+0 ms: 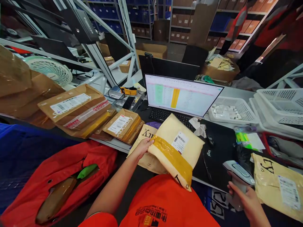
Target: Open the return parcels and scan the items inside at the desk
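My left hand (144,147) pinches the left edge of a yellow padded mailer (172,145), which is tilted up over the desk edge in front of my body. A white barcode label and a wide band of yellow tape show on its face. Beneath it lies a second paper mailer (148,160), partly covered. On the right, my right hand (246,198) is wrapped around the handle of a white-and-grey barcode scanner (239,173), held near the desk's front edge. Another labelled mailer (276,186) lies just right of the scanner.
Taped cardboard boxes (75,110) line the left side, beside a fan (49,71). A monitor (182,94) displaying a spreadsheet stands behind the keyboard (158,115). A mouse (210,140), a pen (207,167) and white baskets (233,110) are to the right. A red bag (71,170) sits lower left.
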`<control>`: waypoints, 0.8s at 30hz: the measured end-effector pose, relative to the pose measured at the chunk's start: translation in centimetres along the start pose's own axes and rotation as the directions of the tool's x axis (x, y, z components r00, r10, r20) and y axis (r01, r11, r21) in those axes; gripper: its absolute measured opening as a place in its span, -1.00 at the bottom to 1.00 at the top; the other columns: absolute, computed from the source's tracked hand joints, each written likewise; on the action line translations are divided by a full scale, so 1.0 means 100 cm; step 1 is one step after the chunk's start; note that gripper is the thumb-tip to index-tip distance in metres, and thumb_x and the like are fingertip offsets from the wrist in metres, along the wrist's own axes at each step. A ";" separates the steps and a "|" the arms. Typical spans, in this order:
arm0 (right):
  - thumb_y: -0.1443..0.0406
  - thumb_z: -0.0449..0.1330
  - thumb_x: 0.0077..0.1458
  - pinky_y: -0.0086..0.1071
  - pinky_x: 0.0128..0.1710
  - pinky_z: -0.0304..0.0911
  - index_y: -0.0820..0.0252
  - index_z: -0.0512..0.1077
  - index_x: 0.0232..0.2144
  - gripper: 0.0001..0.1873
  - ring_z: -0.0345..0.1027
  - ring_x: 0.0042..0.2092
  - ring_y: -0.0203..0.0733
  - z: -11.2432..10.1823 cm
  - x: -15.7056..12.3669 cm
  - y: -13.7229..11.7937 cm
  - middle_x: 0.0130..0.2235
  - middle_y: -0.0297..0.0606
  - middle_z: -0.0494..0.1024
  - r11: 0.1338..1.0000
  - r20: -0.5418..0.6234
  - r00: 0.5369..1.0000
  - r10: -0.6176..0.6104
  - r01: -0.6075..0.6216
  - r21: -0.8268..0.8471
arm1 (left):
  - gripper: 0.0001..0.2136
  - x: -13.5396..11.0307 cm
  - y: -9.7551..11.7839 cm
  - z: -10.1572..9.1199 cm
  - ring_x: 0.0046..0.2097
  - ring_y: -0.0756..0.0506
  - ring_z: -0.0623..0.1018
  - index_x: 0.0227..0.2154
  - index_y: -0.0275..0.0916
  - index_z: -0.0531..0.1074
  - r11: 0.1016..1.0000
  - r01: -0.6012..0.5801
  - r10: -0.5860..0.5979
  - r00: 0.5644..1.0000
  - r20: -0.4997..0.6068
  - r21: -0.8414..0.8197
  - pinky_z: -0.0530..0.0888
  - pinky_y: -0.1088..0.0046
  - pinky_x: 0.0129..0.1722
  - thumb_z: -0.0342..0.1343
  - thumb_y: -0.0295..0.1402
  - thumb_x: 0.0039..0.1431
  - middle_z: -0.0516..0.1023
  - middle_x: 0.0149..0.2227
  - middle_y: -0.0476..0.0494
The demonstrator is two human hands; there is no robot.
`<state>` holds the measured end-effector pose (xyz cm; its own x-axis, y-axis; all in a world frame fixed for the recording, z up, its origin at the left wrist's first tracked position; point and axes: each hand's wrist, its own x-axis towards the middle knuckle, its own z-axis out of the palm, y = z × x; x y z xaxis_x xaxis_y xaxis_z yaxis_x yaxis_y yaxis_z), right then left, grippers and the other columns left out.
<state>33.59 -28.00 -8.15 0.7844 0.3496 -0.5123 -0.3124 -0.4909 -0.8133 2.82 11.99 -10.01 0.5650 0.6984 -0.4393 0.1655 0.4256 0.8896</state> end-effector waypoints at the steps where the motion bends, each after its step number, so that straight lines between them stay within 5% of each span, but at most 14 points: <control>1: -0.05 0.46 -0.37 -0.35 -0.56 0.29 0.24 0.48 -0.37 -0.41 0.36 -0.54 -0.18 0.008 -0.006 -0.009 -0.54 -0.23 0.53 0.998 0.061 0.998 0.007 -0.003 -0.067 | -0.46 0.005 -0.010 -0.002 -0.45 -0.07 0.52 -0.38 -0.32 0.53 1.000 -0.001 0.002 1.000 -0.021 0.015 0.39 0.46 -0.44 0.36 0.10 -0.24 0.60 -0.45 -0.12; 5: -0.06 0.36 -0.25 -0.38 -0.58 0.14 0.22 0.41 -0.53 -0.53 0.25 -0.58 -0.25 0.062 -0.018 -0.041 -0.65 -0.31 0.41 0.954 0.293 0.956 -0.031 0.116 -0.277 | -0.50 0.016 -0.041 -0.013 -0.39 -0.11 0.54 -0.43 -0.30 0.53 0.996 0.018 -0.010 0.996 -0.091 0.084 0.43 0.42 -0.39 0.34 0.08 -0.27 0.58 -0.48 -0.10; 10: 0.05 0.30 -0.19 -0.44 -0.61 0.05 0.22 0.40 -0.32 -0.56 0.16 -0.62 -0.33 0.145 -0.006 -0.060 -0.65 -0.46 0.35 0.961 0.481 0.877 0.000 0.133 -0.243 | -0.50 0.018 -0.058 -0.033 -0.38 -0.14 0.54 -0.40 -0.27 0.47 0.976 0.048 0.015 0.958 -0.287 0.210 0.42 0.39 -0.40 0.28 0.10 -0.23 0.55 -0.48 -0.10; 13: 0.13 0.26 -0.11 -0.46 -0.63 0.03 0.19 0.34 -0.35 -0.69 0.13 -0.63 -0.37 0.178 0.005 -0.066 -0.64 -0.50 0.32 0.964 0.530 0.848 0.024 0.121 -0.238 | -0.48 0.018 -0.064 -0.041 -0.31 -0.17 0.57 -0.32 -0.26 0.42 0.962 0.050 0.065 0.912 -0.405 0.268 0.46 0.35 -0.34 0.24 0.11 -0.16 0.54 -0.43 -0.12; 19: 0.27 0.25 -0.07 -0.48 -0.63 0.04 0.17 0.30 -0.46 -0.82 0.12 -0.64 -0.39 0.210 0.018 -0.079 -0.66 -0.52 0.28 0.953 0.546 0.838 0.012 0.156 -0.260 | -0.42 0.006 -0.075 -0.041 0.01 -0.25 0.53 -0.13 -0.24 0.36 0.913 -0.006 0.213 0.860 -0.464 0.407 0.47 0.17 0.01 0.34 -0.04 -0.20 0.51 -0.12 -0.22; 24: 0.31 0.24 -0.04 -0.47 -0.64 0.03 0.19 0.33 -0.43 -0.87 0.12 -0.65 -0.38 0.216 0.029 -0.078 -0.66 -0.51 0.29 0.948 0.516 0.856 0.023 0.146 -0.283 | -0.39 -0.005 -0.081 -0.029 0.09 -0.30 0.45 -0.02 -0.27 0.33 0.758 0.001 0.354 0.840 -0.413 0.652 0.39 0.07 0.15 0.34 -0.16 -0.17 0.43 -0.03 -0.28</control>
<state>26.70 -5.89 -9.28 0.3885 0.6999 -0.5994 -0.0298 -0.6406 -0.7673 -1.15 9.82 -17.33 0.1995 0.9742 -0.1057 0.6532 -0.0518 0.7554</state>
